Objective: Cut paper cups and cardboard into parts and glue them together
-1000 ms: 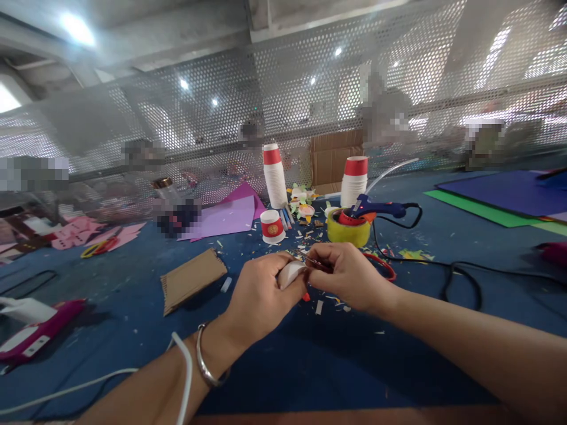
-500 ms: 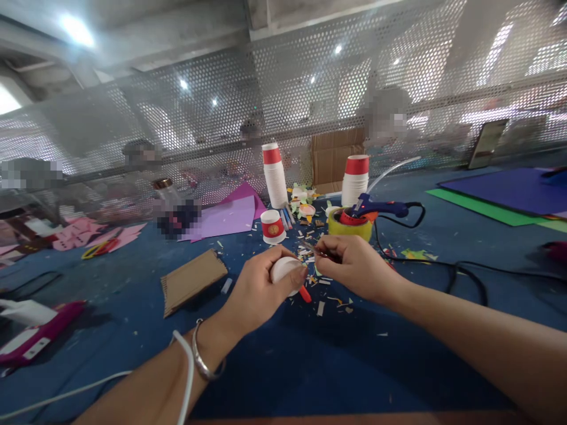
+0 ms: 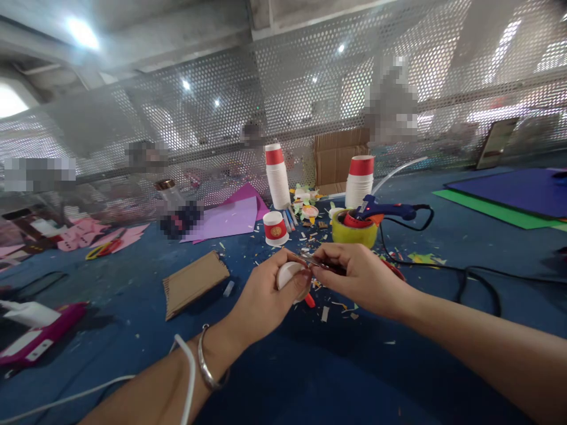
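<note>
My left hand (image 3: 270, 289) is closed around a small round white paper cup piece (image 3: 289, 274), its thumb across the near side. My right hand (image 3: 354, 274) is closed on scissors, whose thin metal blades (image 3: 312, 260) reach the upper edge of the cup piece. A red handle loop (image 3: 396, 270) shows behind my right hand; the rest of the scissors is hidden by fingers. Both hands meet over the table, fingertips nearly touching. Just below the cup piece is a small orange-red piece (image 3: 310, 301). Paper scraps (image 3: 325, 314) lie around it.
A red-and-white paper cup (image 3: 275, 229) stands upside down ahead, near two cup stacks (image 3: 277, 183) (image 3: 359, 183). A blue glue gun (image 3: 385, 208) rests on a yellow tape roll (image 3: 354, 233), its black cord running right. Cardboard (image 3: 195, 283) lies left; a white cable (image 3: 188, 366) crosses my left forearm.
My right hand and the scissors drew up and away from the cup piece, then came back to its edge. The cup piece turned in my left hand.
</note>
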### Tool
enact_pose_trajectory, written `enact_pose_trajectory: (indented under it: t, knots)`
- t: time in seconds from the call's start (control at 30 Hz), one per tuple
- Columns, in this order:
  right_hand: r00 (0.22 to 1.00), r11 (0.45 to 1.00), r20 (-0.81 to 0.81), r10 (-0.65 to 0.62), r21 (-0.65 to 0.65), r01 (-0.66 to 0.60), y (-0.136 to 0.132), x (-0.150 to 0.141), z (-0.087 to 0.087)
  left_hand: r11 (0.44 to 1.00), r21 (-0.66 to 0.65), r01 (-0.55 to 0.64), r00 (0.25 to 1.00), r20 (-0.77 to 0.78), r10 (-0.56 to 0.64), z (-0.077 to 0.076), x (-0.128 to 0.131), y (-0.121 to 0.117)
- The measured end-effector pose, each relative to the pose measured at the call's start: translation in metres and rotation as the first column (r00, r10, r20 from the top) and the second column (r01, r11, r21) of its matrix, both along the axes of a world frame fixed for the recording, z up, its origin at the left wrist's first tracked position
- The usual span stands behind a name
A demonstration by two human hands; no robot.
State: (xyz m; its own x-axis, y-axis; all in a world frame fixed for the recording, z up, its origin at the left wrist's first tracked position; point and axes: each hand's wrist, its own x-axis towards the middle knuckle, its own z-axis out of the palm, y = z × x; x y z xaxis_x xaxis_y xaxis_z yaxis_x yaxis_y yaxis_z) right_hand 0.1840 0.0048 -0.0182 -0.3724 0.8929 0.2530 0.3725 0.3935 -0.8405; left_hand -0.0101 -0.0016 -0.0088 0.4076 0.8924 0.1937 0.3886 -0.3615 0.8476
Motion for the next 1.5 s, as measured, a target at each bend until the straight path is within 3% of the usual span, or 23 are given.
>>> enact_pose_trajectory:
  t: [0.3,0.6,0.87,1.23,1.5]
  knots:
    - [1.0,1.0,0.014,0.014,-0.014,-0.013,0.0,-0.001,0.002,0.997,0.058,-0.045,0.997,-0.062,0.048,0.001,0.001,0.002]
    - [1.0,1.0,0.018,0.003,-0.003,-0.003,0.0,-0.002,0.002,0.993,-0.115,-0.003,0.997,0.077,0.012,-0.003,0.004,-0.002]
    - [0.999,1.0,0.03,-0.019,0.021,0.019,-0.004,-0.004,0.002,0.989,-0.15,0.014,0.995,0.1,0.001,-0.005,0.009,-0.007]
    - [0.998,0.996,0.03,-0.058,0.063,0.056,-0.001,-0.002,0.002,0.928,-0.351,0.125,0.956,0.293,-0.018,-0.005,0.01,-0.011]
    - [0.999,0.998,0.028,-0.041,0.046,0.04,0.0,-0.002,0.004,0.864,-0.439,0.248,0.846,0.533,0.028,-0.015,0.013,-0.008]
